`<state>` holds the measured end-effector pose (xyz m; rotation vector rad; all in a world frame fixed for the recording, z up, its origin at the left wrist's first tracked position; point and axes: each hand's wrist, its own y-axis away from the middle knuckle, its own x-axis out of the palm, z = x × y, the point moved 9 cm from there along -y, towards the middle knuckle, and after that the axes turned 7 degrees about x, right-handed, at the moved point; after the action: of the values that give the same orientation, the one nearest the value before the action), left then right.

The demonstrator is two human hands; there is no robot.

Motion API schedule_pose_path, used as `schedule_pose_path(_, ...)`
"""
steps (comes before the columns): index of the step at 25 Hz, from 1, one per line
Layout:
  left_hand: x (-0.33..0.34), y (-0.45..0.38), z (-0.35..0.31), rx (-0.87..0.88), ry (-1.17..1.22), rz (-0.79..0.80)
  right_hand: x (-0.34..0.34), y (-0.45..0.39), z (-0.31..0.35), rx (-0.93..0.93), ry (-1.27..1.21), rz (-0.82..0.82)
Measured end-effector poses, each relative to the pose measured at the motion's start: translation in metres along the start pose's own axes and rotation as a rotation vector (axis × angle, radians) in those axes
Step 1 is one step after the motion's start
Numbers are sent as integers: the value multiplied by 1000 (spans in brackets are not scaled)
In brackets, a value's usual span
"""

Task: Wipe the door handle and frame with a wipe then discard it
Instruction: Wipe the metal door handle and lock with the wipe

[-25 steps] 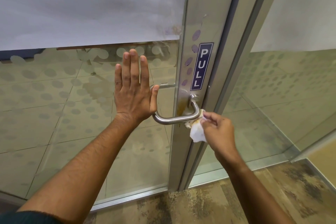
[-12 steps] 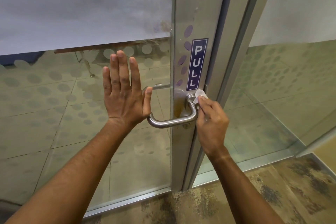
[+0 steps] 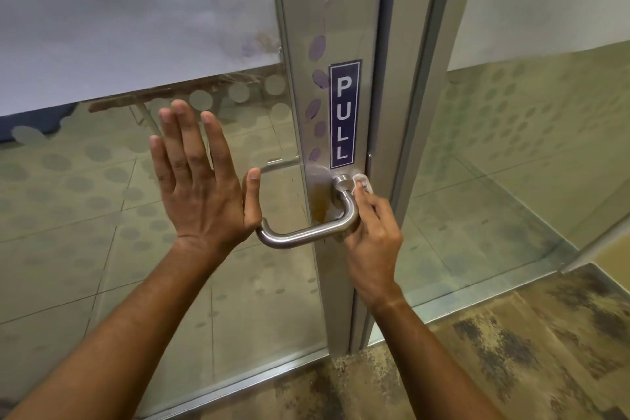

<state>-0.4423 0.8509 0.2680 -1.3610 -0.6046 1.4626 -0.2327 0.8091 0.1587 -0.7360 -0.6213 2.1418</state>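
A brushed steel lever door handle (image 3: pixel 306 235) sticks out from the metal door frame (image 3: pixel 334 27), under a blue PULL sticker (image 3: pixel 343 114). My right hand (image 3: pixel 373 232) pinches a small white wipe (image 3: pixel 362 181) and presses it against the frame just right of the handle's round base. A brownish stain (image 3: pixel 320 201) shows on the frame behind the handle, and purple smudges run up beside the sticker. My left hand (image 3: pixel 201 181) lies flat with fingers spread on the glass door panel (image 3: pixel 102 215), its thumb near the handle's free end.
A second glass panel (image 3: pixel 531 153) stands to the right of the frame post. Mottled brown floor (image 3: pixel 511 351) lies below the door's bottom rail. Frosted film and dots cover the upper glass.
My right hand has moved the wipe up from below the handle's bend to the frame beside the handle's base. My left hand stays flat on the glass.
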Motion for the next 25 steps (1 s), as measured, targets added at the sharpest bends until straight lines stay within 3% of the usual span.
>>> schedule_pose_path(5, 2, 1, 0, 2, -9, -10, 19, 28, -31, 217, -51, 218)
schedule_pose_path(8, 3, 0, -1, 15, -25, -10, 17, 30, -41, 394, -168, 203)
schedule_pose_path(13, 3, 1, -1, 14, -36, 14, 8, 14, -13, 215, -20, 103)
schedule_pose_path(18, 5, 1, -1, 13, -46, 33, 10, 20, -27, 281, -10, 155)
schedule_pose_path(25, 5, 0, 1, 12, -58, 22, -16, 32, -39, 292, -54, 31)
